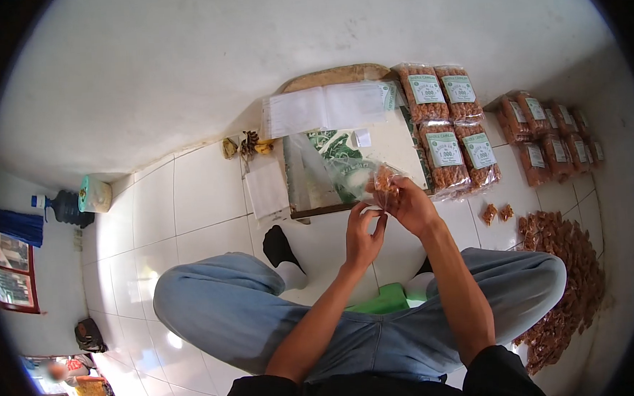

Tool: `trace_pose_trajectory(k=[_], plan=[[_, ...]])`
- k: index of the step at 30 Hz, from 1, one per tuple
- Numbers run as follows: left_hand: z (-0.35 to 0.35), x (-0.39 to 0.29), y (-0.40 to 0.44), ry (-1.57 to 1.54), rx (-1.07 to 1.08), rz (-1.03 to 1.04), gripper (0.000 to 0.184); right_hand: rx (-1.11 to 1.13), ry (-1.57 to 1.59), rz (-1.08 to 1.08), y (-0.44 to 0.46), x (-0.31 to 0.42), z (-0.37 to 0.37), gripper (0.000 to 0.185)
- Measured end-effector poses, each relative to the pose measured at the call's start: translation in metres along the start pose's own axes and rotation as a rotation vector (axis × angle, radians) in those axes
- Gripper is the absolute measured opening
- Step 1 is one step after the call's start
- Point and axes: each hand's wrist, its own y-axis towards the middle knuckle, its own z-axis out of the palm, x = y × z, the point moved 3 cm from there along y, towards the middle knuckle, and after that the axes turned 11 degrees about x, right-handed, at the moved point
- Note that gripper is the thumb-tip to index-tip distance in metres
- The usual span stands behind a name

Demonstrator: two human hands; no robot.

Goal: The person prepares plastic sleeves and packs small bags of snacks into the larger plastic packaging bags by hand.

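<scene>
Over the low board, a long clear plastic bag (351,169) stretches toward the upper left. At its near end are orange-brown snack pieces (385,183), gathered between my hands. My right hand (412,207) has its fingers wrapped round this end from the right. My left hand (366,231) pinches the plastic at the lower edge, with thumb and forefinger close together. Whether the snack lies inside the long bag or in a small packet of its own, I cannot tell. Beneath the bag is a green-and-white patterned board (400,147) with a small white paper (362,137) on it.
Large labelled snack packs (443,148) stand at the board's right, with more packs (554,132) by the wall. A heap of small brown packets (561,278) spreads at the far right, near two loose packets (489,214). Flat plastic bags (323,108) lie behind; bananas (263,148) are left.
</scene>
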Motion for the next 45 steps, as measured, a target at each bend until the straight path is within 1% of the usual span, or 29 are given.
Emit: trace_pose_trajectory(k=[2, 3, 5, 6, 8, 9, 11, 12, 14, 15, 16, 18, 19, 21, 22, 24, 28, 30, 31, 33, 34, 36, 37, 39, 40, 42, 43, 44, 45], plan=[[0.001, 0.003, 0.004, -0.157, 0.023, -0.063, 0.013, 0.011, -0.047, -0.08, -0.007, 0.006, 0.019, 0.048], [-0.001, 0.001, 0.007, -0.157, 0.022, -0.063, 0.013, 0.012, -0.047, -0.08, -0.006, 0.006, 0.018, 0.048], [-0.003, -0.002, 0.01, -0.148, 0.027, -0.107, 0.013, 0.055, -0.125, -0.112, -0.004, 0.003, 0.013, 0.057], [-0.003, 0.0, 0.009, -0.147, 0.026, -0.111, 0.013, 0.056, -0.124, -0.109, -0.002, -0.001, 0.012, 0.057], [0.002, 0.007, 0.009, -0.204, 0.151, -0.246, 0.015, -0.071, -0.268, -0.189, 0.003, -0.006, 0.007, 0.068], [0.0, 0.005, 0.009, -0.203, 0.151, -0.246, 0.015, -0.07, -0.268, -0.189, 0.006, -0.01, 0.002, 0.068], [-0.005, 0.004, 0.007, -0.248, 0.067, -0.34, 0.018, -0.107, -0.727, -0.345, 0.011, -0.012, -0.004, 0.075], [-0.01, -0.001, 0.009, -0.247, 0.065, -0.34, 0.018, -0.105, -0.727, -0.346, 0.01, -0.014, 0.001, 0.075], [-0.026, -0.016, 0.013, -0.131, -0.074, -0.121, 0.023, -0.117, -0.831, -0.454, 0.006, -0.019, 0.013, 0.071], [-0.034, -0.03, 0.021, -0.059, -0.064, -0.022, 0.028, -0.075, -0.877, -0.435, 0.003, -0.018, 0.018, 0.065], [-0.034, -0.032, 0.027, -0.058, -0.064, -0.022, 0.028, -0.074, -0.877, -0.434, 0.002, -0.021, 0.015, 0.065], [-0.033, -0.037, 0.038, 0.138, -0.109, 0.076, 0.024, -0.168, -1.134, -0.322, 0.002, -0.027, 0.009, 0.063], [-0.032, -0.033, 0.04, 0.139, -0.11, 0.076, 0.024, -0.166, -1.134, -0.322, 0.002, -0.029, 0.01, 0.063], [-0.029, -0.025, 0.045, 0.096, -0.022, 0.079, 0.023, -0.096, -1.244, -0.439, 0.002, -0.03, 0.016, 0.064], [-0.03, -0.025, 0.044, 0.095, -0.023, 0.079, 0.023, -0.096, -1.245, -0.439, 0.0, -0.03, 0.018, 0.064], [-0.029, -0.019, 0.044, 0.112, 0.088, -0.047, 0.014, -0.086, -1.41, -0.482, -0.003, -0.031, 0.024, 0.064], [-0.025, -0.013, 0.042, 0.092, 0.121, -0.114, 0.01, -0.113, -1.331, -0.478, 0.006, -0.043, 0.007, 0.064], [-0.019, -0.013, 0.038, 0.088, 0.11, 0.003, 0.006, -0.181, -1.777, -0.577, 0.012, -0.049, -0.013, 0.061], [-0.016, -0.015, 0.035, 0.088, 0.109, 0.002, 0.006, -0.179, -1.777, -0.576, 0.017, -0.05, -0.018, 0.061], [-0.011, -0.018, 0.029, 0.104, 0.109, -0.013, 0.006, 0.152, -1.103, -0.554, 0.027, -0.05, -0.024, 0.056], [-0.01, -0.018, 0.028, 0.104, 0.108, -0.012, 0.006, 0.152, -1.103, -0.555, 0.028, -0.051, -0.023, 0.056], [-0.009, -0.017, 0.025, 0.07, 0.136, -0.086, 0.006, 0.062, -0.743, -0.417, 0.029, -0.054, -0.027, 0.063], [-0.008, -0.018, 0.023, 0.071, 0.136, -0.085, 0.006, 0.062, -0.742, -0.417, 0.029, -0.052, -0.028, 0.063], [-0.006, -0.025, 0.02, 0.031, 0.147, -0.081, 0.009, 0.093, -0.16, -0.11, 0.034, -0.055, -0.036, 0.066], [-0.006, -0.03, 0.018, 0.034, 0.147, -0.081, 0.009, 0.095, -0.158, -0.111, 0.038, -0.057, -0.037, 0.066], [-0.002, -0.041, 0.014, 0.04, 0.21, -0.082, 0.01, 0.086, 0.024, -0.228, 0.044, -0.056, -0.035, 0.064], [0.0, -0.046, 0.013, 0.048, 0.228, -0.07, 0.011, 0.037, 0.133, -0.223, 0.045, -0.055, -0.032, 0.058], [0.0, -0.051, 0.01, 0.052, 0.228, -0.07, 0.011, 0.04, 0.136, -0.222, 0.045, -0.054, -0.028, 0.058], [-0.001, -0.059, 0.009, 0.024, 0.272, -0.057, 0.011, 0.049, 0.057, -0.215, 0.042, -0.048, -0.011, 0.06]])
